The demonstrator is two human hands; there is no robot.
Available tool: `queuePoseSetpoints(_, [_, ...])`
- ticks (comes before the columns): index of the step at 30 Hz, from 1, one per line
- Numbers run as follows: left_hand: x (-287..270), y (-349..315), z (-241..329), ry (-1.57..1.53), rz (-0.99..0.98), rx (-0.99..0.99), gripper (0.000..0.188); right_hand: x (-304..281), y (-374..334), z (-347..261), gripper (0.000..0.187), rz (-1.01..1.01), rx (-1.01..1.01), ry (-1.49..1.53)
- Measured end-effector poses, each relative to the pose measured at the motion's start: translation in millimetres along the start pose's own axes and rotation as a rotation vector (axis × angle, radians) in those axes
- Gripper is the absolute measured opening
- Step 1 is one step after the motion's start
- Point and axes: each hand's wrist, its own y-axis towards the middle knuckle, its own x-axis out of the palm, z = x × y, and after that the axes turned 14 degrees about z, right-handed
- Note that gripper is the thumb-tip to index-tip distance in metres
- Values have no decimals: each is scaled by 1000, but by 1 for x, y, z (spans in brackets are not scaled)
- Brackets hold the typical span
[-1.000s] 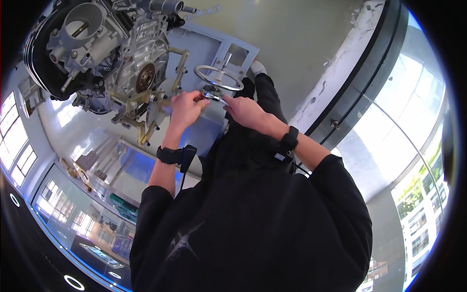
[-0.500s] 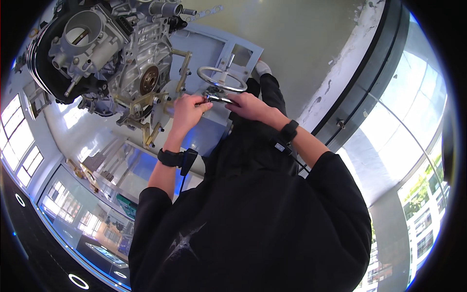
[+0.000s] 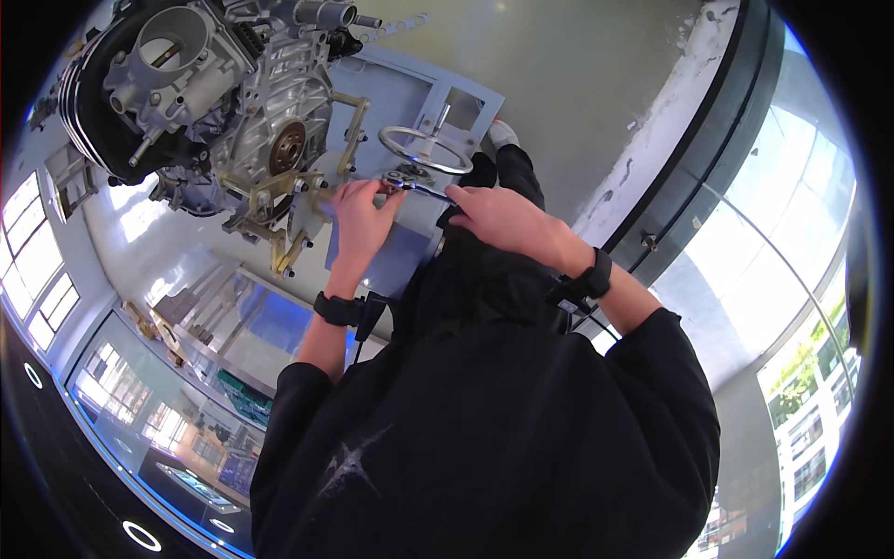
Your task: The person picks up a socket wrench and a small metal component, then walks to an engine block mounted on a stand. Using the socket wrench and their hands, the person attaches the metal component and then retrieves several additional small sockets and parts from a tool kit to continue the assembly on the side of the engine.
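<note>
"Pale floor [image 3: 577,56] stretches beyond, windows [image 3: 20,244] glare at the left, and a bare engine [image 3: 289,107] sits upper left. Where's the tool?"

"Slim, shiny metal tool [image 3: 427,192]? Between the two hands, just on the near side of the chrome handwheel [image 3: 419,163]."

"How is it gripped?"

"Left hand [image 3: 361,212] pinches one end between thumb and fingers. Right hand [image 3: 507,222] looks closed around the other end, though its back hides how firmly."

"And how would it handle?"

"Stiff and fairly light, I'd judge, hardly fragile, but polished metal could slip. Best held firmly at the right end, with fingertips steadying the left. Whether it touches the fitting [image 3: 404,174] under the wheel, I can't tell."
</note>
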Motion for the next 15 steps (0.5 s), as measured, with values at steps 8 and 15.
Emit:
queuePoseSetpoints(8, [-15,18,8,-148,-344,-429,19,64,6,75,29,72,-86,340])
queuePoseSetpoints(15, [-3,-1,13,39,70,-50,19,94,41,98,19,-17,50,362])
